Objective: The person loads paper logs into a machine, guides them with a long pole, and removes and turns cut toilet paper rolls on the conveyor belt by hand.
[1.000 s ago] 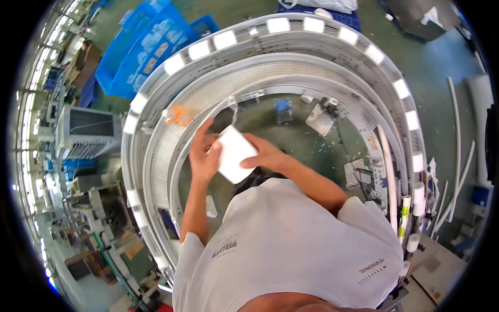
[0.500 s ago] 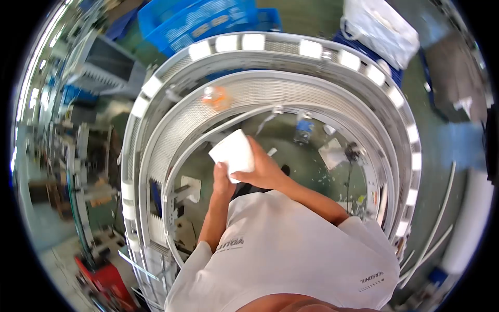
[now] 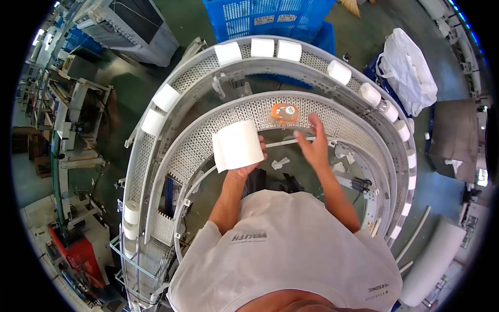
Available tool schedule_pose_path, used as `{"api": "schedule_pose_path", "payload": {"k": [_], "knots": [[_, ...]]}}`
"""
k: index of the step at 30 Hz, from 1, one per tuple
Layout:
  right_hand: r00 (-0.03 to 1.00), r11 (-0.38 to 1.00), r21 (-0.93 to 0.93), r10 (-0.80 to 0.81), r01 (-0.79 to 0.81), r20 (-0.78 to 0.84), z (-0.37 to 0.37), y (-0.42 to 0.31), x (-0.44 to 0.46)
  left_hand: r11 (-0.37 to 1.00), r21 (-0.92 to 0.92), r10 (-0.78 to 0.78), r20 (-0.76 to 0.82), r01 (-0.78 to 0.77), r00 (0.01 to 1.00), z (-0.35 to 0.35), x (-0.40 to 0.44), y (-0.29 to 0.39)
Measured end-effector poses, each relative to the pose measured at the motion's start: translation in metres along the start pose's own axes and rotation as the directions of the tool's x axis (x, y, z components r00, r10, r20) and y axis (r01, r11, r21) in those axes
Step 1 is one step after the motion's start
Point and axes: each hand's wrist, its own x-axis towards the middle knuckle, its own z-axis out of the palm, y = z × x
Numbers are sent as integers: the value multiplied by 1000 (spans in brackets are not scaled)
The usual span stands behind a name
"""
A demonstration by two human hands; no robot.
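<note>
A large white paper roll (image 3: 240, 145) rests in my left hand (image 3: 248, 170), its fingers curled around the underside and right edge. A loose flap of paper shows on the roll's left side. My right hand (image 3: 315, 148) is off the roll, thumb and fingers apart, holding nothing. Just beyond and to the left of that hand, an orange object that looks like a tape dispenser (image 3: 284, 113) lies on the inner conveyor belt (image 3: 208, 127).
An outer curved conveyor (image 3: 193, 78) carries several white rolls (image 3: 227, 53) around me. Blue crates (image 3: 270, 21) stand beyond it. A white plastic bag (image 3: 408, 73) sits at the far right, beside a dark box (image 3: 455, 135). Paper scraps (image 3: 279, 164) lie on the floor inside the loop.
My right hand has let go of the paper roll and moved right and away, opening. The left hand keeps the roll, now turned more upright. The camera view has shifted.
</note>
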Motion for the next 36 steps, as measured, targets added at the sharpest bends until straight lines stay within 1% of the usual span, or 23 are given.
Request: {"api": "schedule_pose_path", "payload": {"k": [1, 2, 4, 5, 6, 7, 8, 11, 12, 13, 15, 16, 17, 19, 20, 23, 25, 26, 29, 30, 32, 35, 36], "knots": [[994, 994, -53, 91, -94, -62, -3, 36, 11, 999, 22, -27, -43, 28, 999, -1, 4, 1], [996, 985, -151, 81, -85, -35, 1, 71, 22, 995, 70, -62, -48, 65, 997, 5, 9, 5], [997, 944, -327, 67, -52, 36, 8, 125, 38, 996, 64, -63, -79, 68, 995, 12, 11, 12], [996, 947, -321, 57, -30, 73, 12, 130, 51, 996, 69, -56, -96, 63, 994, 17, 10, 17], [993, 955, -296, 57, -23, 107, 0, 147, 68, 994, 81, -57, -155, 71, 986, 20, 28, 5], [986, 960, -278, 37, 9, 160, 6, 150, 74, 994, 91, -35, -196, 53, 980, 26, 27, 4], [983, 996, -92, 1, 16, 182, 13, 158, 83, 994, 108, -5, -230, 30, 973, 32, 27, 6], [972, 1000, 17, 15, -19, 237, 26, 183, 105, 992, 124, 10, -149, 9, 989, 50, 16, 12], [977, 999, -9, -45, 47, 206, 26, 186, 108, 996, 75, 58, -108, -50, 992, 55, 13, 14], [978, 1000, 16, -10, 7, 208, 24, 186, 116, 997, 46, 60, -95, -55, 994, 57, 27, 15], [973, 999, 31, 30, -38, 228, 17, 169, 114, 996, -32, 84, -26, -84, 996, 54, 30, 7], [978, 996, 0, 86, -87, 191, 13, 145, 111, 995, -78, 53, -52, -57, 997, 45, 33, 3], [976, 994, -3, 104, -106, 189, 9, 140, 105, 996, -79, 25, -34, -28, 999, 50, 36, -2], [977, 991, -12, 131, -131, 170, -3, 130, 98, 1000, -2, 7, -8, -7, 1000, 66, 40, -11], [970, 986, -22, 169, -168, 173, -22, 114, 95, 999, 37, 5, -79, -2, 997, 72, 51, -14], [989, 987, 121, 93, -108, 116, -73, 69, 67, 987, 159, 60, -194, -29, 979, 73, 64, -17], [991, 990, 137, 25, -43, 128, -111, 20, 49, 970, 236, 119, -247, -60, 962, 71, 79, -23], [992, 990, 143, -9, -10, 128, -129, -8, 43, 937, 326, 225, -279, -128, 934, 48, 88, -27], [984, 962, 248, -147, 119, 101, -152, -93, 30, 903, 366, 322, -236, -223, 917, 59, 120, -46], [970, 981, 122, -170, 150, 175, -158, -114, 27, 881, 411, 343, -215, -234, 914, 62, 130, -54], [931, 969, -123, -164, 214, 328, -164, -152, 28, 828, 499, 384, -170, -257, 908, 72, 149, -66], [910, 857, -436, -87, 276, 407, -154, -197, 37, 804, 527, 401, -139, -275, 906, 93, 170, -83], [910, 828, -490, -56, 273, 412, -151, -204, 40, 807, 514, 401, -117, -290, 909, 91, 175, -86]]}}
